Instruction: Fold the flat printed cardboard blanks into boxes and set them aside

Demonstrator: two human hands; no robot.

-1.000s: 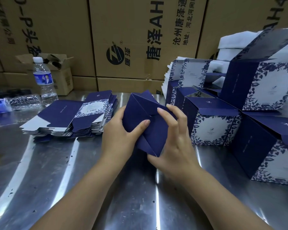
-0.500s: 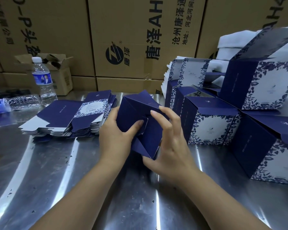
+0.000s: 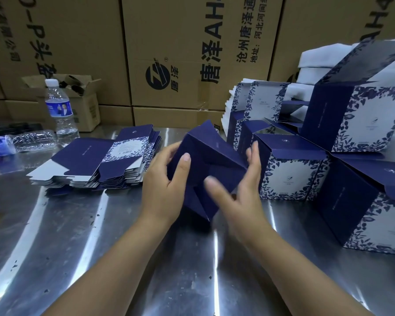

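- Where both hands meet, a half-folded box (image 3: 214, 165) sits tilted between them, one corner pointing down toward the counter (image 3: 78, 247); whether it touches is unclear.
- The left hand (image 3: 162, 188) grips the box's left side, with its thumb pressed on the front panel and its fingers behind.
- The right hand (image 3: 244, 197), blurred, lies against the box's right side with fingers straight and thumb spread across the front.
- Left of the left hand, a stack of flat blanks (image 3: 96, 165) lies on the counter.
- Just right of the right hand stand finished boxes (image 3: 292, 172) with open lids, some stacked.
- Farther left, beyond the blanks, are an upright water bottle (image 3: 61, 108), a crushed bottle (image 3: 21, 142) lying beside it, and brown cartons (image 3: 192, 53) behind.
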